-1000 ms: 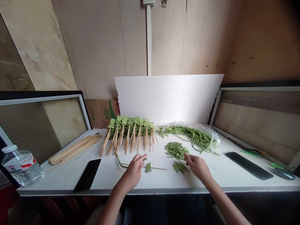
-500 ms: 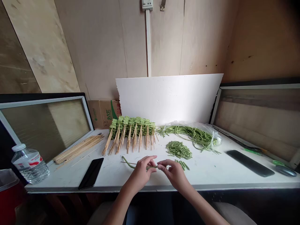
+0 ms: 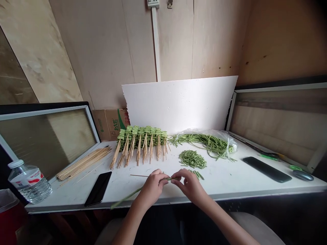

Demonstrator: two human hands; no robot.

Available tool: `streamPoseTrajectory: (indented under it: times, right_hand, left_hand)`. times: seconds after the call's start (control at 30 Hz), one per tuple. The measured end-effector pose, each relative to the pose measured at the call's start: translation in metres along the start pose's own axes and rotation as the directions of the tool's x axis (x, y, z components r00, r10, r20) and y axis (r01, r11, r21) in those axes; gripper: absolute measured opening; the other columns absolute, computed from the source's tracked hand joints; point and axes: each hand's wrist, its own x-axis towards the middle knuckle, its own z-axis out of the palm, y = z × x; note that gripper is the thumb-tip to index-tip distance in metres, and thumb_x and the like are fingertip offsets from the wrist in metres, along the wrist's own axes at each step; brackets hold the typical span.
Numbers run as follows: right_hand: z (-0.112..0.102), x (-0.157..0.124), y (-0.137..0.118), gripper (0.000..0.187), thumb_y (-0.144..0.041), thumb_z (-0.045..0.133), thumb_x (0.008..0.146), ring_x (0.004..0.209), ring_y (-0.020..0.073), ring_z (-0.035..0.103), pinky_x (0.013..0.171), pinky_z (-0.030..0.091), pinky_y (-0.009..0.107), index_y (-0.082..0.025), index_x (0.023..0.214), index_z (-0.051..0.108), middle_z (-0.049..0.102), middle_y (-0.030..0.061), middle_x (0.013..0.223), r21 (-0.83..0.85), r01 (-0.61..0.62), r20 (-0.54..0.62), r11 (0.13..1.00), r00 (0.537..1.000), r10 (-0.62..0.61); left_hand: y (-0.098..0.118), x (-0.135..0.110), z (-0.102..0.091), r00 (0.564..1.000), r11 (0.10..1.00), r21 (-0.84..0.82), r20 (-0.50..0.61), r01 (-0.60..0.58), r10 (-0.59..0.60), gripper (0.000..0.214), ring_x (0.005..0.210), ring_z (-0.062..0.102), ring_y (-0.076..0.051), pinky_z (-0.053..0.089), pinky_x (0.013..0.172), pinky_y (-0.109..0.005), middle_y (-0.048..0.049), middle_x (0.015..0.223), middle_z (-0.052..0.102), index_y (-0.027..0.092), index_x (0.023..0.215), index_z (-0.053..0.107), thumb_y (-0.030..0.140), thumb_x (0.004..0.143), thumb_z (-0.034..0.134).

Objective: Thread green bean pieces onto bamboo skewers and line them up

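Observation:
My left hand is closed on a long green bean, whose tail trails down to the left past the table's front edge. A thin wooden skewer juts out leftward from behind the same hand; its other end is hidden. Fingers of my right hand pinch the bean's other end, with a short stretch of it between the two hands. Just behind my right hand lie several cut bean pieces. Farther back is a heap of short bean pieces.
Stacked bean skewers stand at the back, sticks facing me. Whole long beans spill from a plastic bag. Loose skewers, a phone and a water bottle lie left; a dark flat object and a mouse lie right.
The bean's free tail has swung down and toward me, now hanging over the table's front edge. Both hands remain close together, and the view has shifted slightly.

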Motion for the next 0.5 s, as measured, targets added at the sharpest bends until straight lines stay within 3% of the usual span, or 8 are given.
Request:
streamPoseTrajectory:
  times: [0.13,0.23,0.37,0.5]
  right_hand:
    - [0.003,-0.003,-0.001,0.005,-0.027,0.071,0.093,0.085,0.0243,0.063,0.074,0.05,0.035,-0.025,0.093,0.075,0.072,0.0052,0.085,-0.066,0.063,-0.031,0.996,0.997,-0.065]
    - [0.006,-0.005,-0.003,0.009,-0.018,0.068,0.092,0.088,0.0246,0.061,0.076,0.049,0.036,-0.024,0.089,0.073,0.072,0.0053,0.086,-0.04,0.09,-0.035,0.995,0.995,-0.091]
    - [0.012,-0.007,-0.002,0.014,-0.014,0.063,0.09,0.085,0.0233,0.061,0.071,0.047,0.033,-0.023,0.085,0.072,0.071,0.005,0.084,0.135,0.009,-0.044,0.991,0.999,-0.004]
    - [0.016,-0.005,0.003,0.012,-0.031,0.07,0.088,0.077,0.0202,0.06,0.065,0.042,0.03,-0.021,0.083,0.073,0.07,0.0048,0.082,0.394,-0.129,0.041,0.91,0.992,0.123]
  left_hand:
    - [0.005,0.0,0.002,0.999,0.999,0.016,0.0,-0.035,0.035,0.034,0.09,0.063,-0.02,0.047,0.081,-0.029,-0.005,0.095,0.064,0.027,0.111,0.08,0.014,0.097,0.053]
    - [0.007,0.0,0.004,0.996,0.994,0.053,0.005,-0.093,0.093,0.042,0.086,0.062,-0.019,0.046,0.077,-0.028,-0.0046,0.089,0.063,0.023,0.104,0.081,0.003,0.092,0.047]
    - [0.009,-0.001,0.002,0.99,0.99,0.018,0.017,-0.143,0.142,0.049,0.081,0.062,-0.017,0.046,0.074,-0.026,-0.0048,0.088,0.064,0.02,0.097,0.081,-0.006,0.084,0.041]
    - [0.011,-0.002,-0.003,0.988,0.988,-0.008,0.002,-0.154,0.154,0.043,0.082,0.06,-0.018,0.046,0.078,-0.027,-0.0045,0.082,0.063,0.02,0.086,0.08,-0.004,0.086,0.044]
